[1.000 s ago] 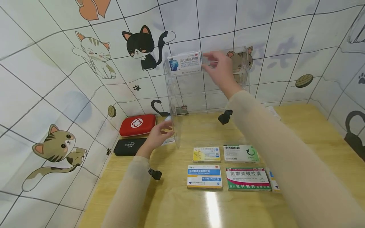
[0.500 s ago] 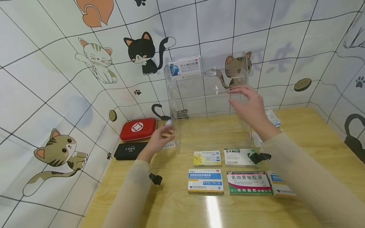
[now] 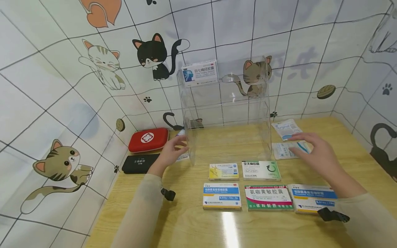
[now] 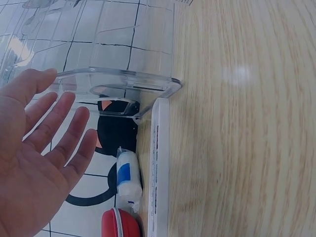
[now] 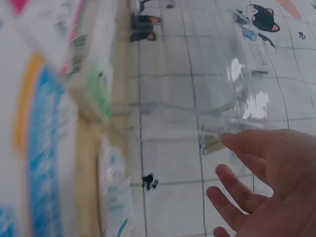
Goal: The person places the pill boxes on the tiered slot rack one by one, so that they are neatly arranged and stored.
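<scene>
Hands either side of a clear acrylic rack (image 3: 226, 113) standing far on the tabletop (image 3: 248, 227).
Left hand (image 3: 172, 151), fingers (image 4: 59, 133) straight and spread, rests against the rack's near left edge, gripping nothing. Right hand (image 3: 316, 156) hovers with fingers relaxed and empty over a white sachet (image 3: 283, 150), right of the rack. One medicine box (image 3: 200, 73) sits on the rack's top shelf, left side; five more boxes lie nearer.

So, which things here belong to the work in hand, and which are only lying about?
In the work:
- clear acrylic shelf, steadied by the left hand
- medicine box on its top tier
- five medicine boxes in front of it
- right hand, open above the white sachets

Lying about:
- red first-aid case
- black case
</scene>
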A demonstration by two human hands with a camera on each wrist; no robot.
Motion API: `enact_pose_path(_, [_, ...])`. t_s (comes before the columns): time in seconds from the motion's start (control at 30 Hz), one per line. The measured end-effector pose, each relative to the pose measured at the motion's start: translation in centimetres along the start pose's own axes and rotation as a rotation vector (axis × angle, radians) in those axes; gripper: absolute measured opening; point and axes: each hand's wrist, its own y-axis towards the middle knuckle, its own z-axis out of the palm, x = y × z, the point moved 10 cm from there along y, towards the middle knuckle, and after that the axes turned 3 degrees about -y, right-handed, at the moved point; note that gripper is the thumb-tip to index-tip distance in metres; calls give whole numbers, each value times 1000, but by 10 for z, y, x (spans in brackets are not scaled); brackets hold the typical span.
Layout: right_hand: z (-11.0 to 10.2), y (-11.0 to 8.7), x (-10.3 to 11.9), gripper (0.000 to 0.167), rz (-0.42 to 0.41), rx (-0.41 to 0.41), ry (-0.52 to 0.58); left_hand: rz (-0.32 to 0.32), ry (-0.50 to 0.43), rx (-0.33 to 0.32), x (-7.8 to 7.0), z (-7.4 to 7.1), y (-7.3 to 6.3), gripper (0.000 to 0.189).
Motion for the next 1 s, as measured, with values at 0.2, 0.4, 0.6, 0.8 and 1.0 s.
enact_pose_path(0.2, [6,-29,-38,33,24,112,-60,-15,16,0,2,-3,1,44])
enact_pose_path(0.4, [2,-55,-65,32,-43,187,-121,-14,27,-2,-2,-2,1,45])
enact_pose_path(0.6, [-1,-75,-99,41,23,306,-182,-21,32,-7,-3,0,0,45])
enact_pose_path(0.8, [-5,-95,-130,55,57,336,-201,-19,42,-12,0,1,0,44])
enact_pose_path(1.0, [3,-107,-148,68,101,404,-218,-13,45,-19,-1,-1,1,43])
